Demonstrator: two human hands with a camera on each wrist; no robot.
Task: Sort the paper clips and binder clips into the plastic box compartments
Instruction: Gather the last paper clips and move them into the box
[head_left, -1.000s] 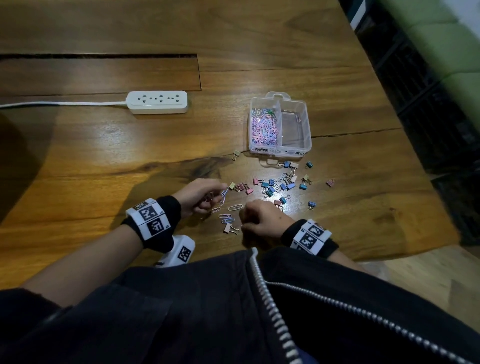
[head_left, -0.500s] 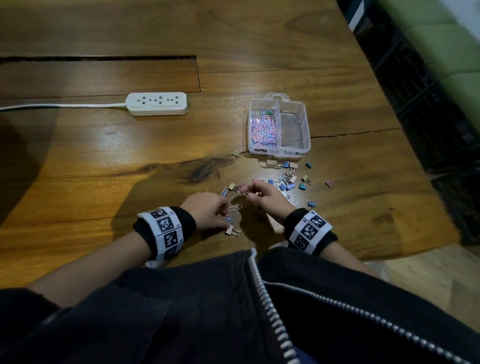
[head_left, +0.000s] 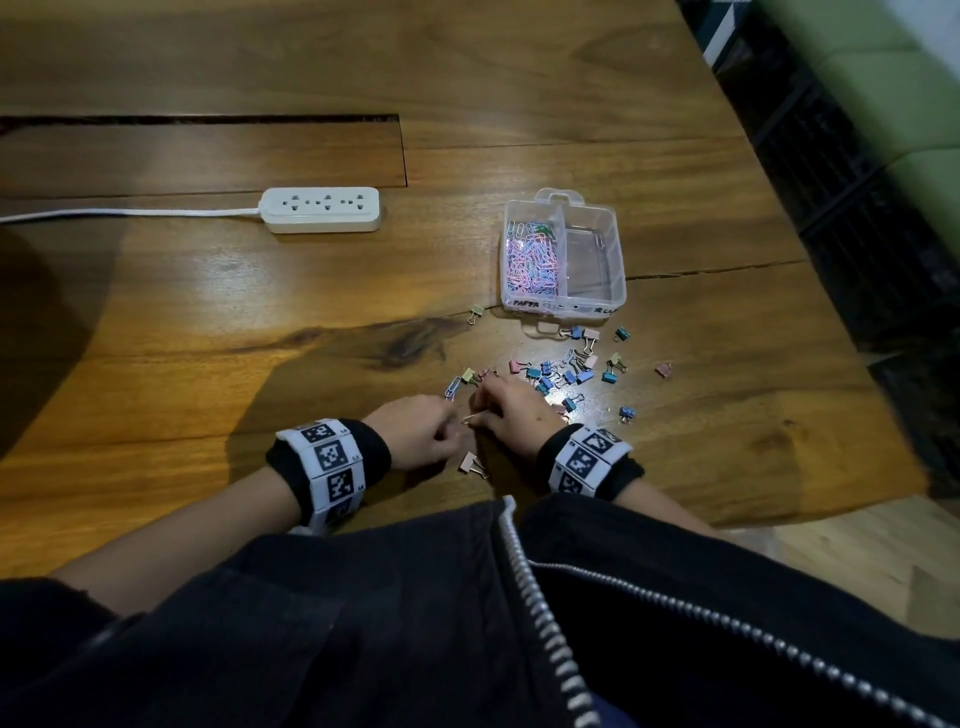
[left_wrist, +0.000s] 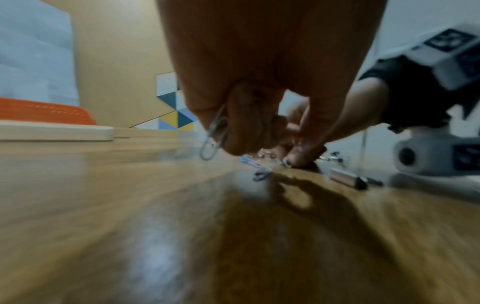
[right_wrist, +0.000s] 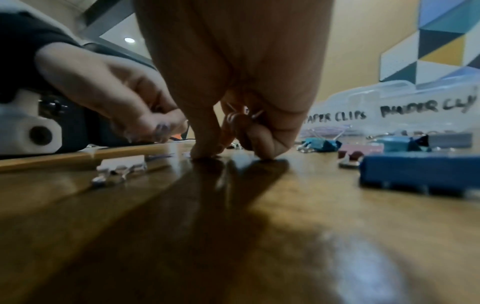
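My left hand (head_left: 453, 427) rests low on the wooden table, with a silvery paper clip (left_wrist: 214, 133) hanging from its curled fingers. Beside it, my right hand (head_left: 484, 402) has its fingertips on the wood and grips paper clips (right_wrist: 237, 118) in its curled fingers. One paper clip (head_left: 475, 417) lies between the hands and a blue one (head_left: 453, 387) just beyond the left hand. Several coloured binder clips (head_left: 571, 371) are scattered ahead, and a pink binder clip (head_left: 470, 462) lies near my body. The clear plastic box (head_left: 619, 260) holds paper clips (head_left: 530, 260) in its left compartment.
A white power strip (head_left: 322, 209) with its cord lies at the far left. A stray binder clip (head_left: 475, 313) sits left of the box. The table's right edge (head_left: 852, 364) drops to a dark floor. A long groove (head_left: 208, 119) crosses the far tabletop.
My right hand moved forward from near my body to the clips, then slid left beside the left hand. My left hand drew back slightly toward my body.
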